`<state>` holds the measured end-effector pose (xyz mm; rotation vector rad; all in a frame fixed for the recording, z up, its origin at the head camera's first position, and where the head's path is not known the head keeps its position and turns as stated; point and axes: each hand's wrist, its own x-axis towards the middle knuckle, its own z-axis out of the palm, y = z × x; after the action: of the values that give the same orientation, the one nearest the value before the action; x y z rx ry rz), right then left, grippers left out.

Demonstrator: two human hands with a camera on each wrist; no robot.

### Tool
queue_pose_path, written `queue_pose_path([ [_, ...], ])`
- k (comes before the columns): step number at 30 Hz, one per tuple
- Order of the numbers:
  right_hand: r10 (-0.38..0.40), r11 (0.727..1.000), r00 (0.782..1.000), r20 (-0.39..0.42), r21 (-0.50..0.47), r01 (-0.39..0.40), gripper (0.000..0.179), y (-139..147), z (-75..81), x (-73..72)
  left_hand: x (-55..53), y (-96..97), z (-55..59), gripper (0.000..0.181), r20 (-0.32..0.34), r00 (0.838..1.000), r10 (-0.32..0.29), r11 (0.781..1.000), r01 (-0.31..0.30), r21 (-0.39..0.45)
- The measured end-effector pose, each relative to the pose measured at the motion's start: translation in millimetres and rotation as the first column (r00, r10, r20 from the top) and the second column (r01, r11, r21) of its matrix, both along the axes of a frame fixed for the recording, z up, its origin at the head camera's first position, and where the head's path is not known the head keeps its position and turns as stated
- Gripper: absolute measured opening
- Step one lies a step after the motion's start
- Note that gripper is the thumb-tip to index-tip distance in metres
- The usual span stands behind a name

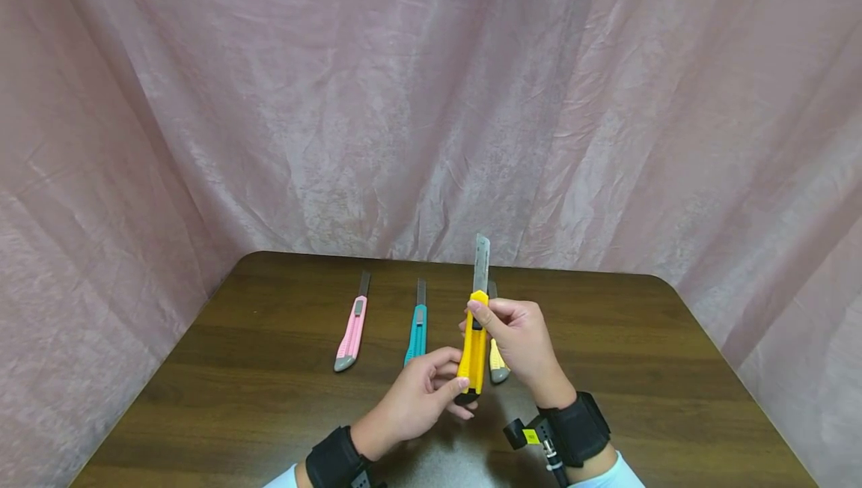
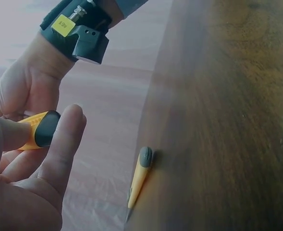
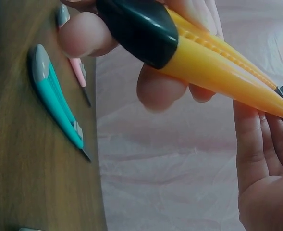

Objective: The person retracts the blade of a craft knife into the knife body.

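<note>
Both hands hold a large yellow utility knife (image 1: 474,357) above the table, its blade (image 1: 481,263) extended and pointing away. My right hand (image 1: 527,342) grips the upper part of the handle, thumb on the front near the black slider. Down at the black end cap (image 3: 143,31), my left hand (image 1: 420,394) pinches the handle between thumb and fingers. Just behind the right hand, a smaller pale yellow utility knife (image 1: 498,364) lies on the table, partly hidden. A teal utility knife (image 1: 417,331) lies beyond the left hand, its lower end covered in the head view.
A pink utility knife (image 1: 352,331) lies at the left, blade out and pointing to the far edge. All of them rest on a dark brown wooden table (image 1: 269,368). Pink curtains (image 1: 377,99) hang behind and at both sides. Each wrist wears a black strap (image 1: 575,428).
</note>
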<state>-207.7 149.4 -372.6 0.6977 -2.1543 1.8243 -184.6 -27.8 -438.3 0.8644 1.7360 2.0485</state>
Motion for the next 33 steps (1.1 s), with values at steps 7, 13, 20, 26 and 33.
queue_pose_path([
  [7,0.009,1.000,1.000,-0.005,0.010,-0.009,0.016,-1.9,-1.9,-0.8,-2.5,-1.9,-8.0,0.026,0.022,1.000,0.015,1.000,-0.015,-0.008],
  [13,0.027,1.000,1.000,-0.012,0.013,-0.027,0.015,-2.4,-3.1,-2.3,3.1,-3.3,3.5,0.024,-0.006,1.000,0.030,0.999,-0.030,-0.014],
  [20,0.009,1.000,1.000,-0.005,0.001,-0.009,0.014,-5.6,-5.8,-3.1,3.3,-4.2,4.8,0.024,0.006,0.999,0.051,0.998,-0.051,-0.028],
  [26,0.004,1.000,0.998,0.055,-0.010,-0.003,0.021,-8.8,-5.1,-1.1,2.8,-4.1,7.5,0.024,0.003,0.997,0.079,0.996,-0.079,-0.050],
  [33,0.027,1.000,0.999,0.028,-0.016,-0.027,0.020,-8.6,-6.0,-0.8,2.9,-4.3,6.1,0.025,0.009,0.998,0.068,0.997,-0.068,-0.029],
])
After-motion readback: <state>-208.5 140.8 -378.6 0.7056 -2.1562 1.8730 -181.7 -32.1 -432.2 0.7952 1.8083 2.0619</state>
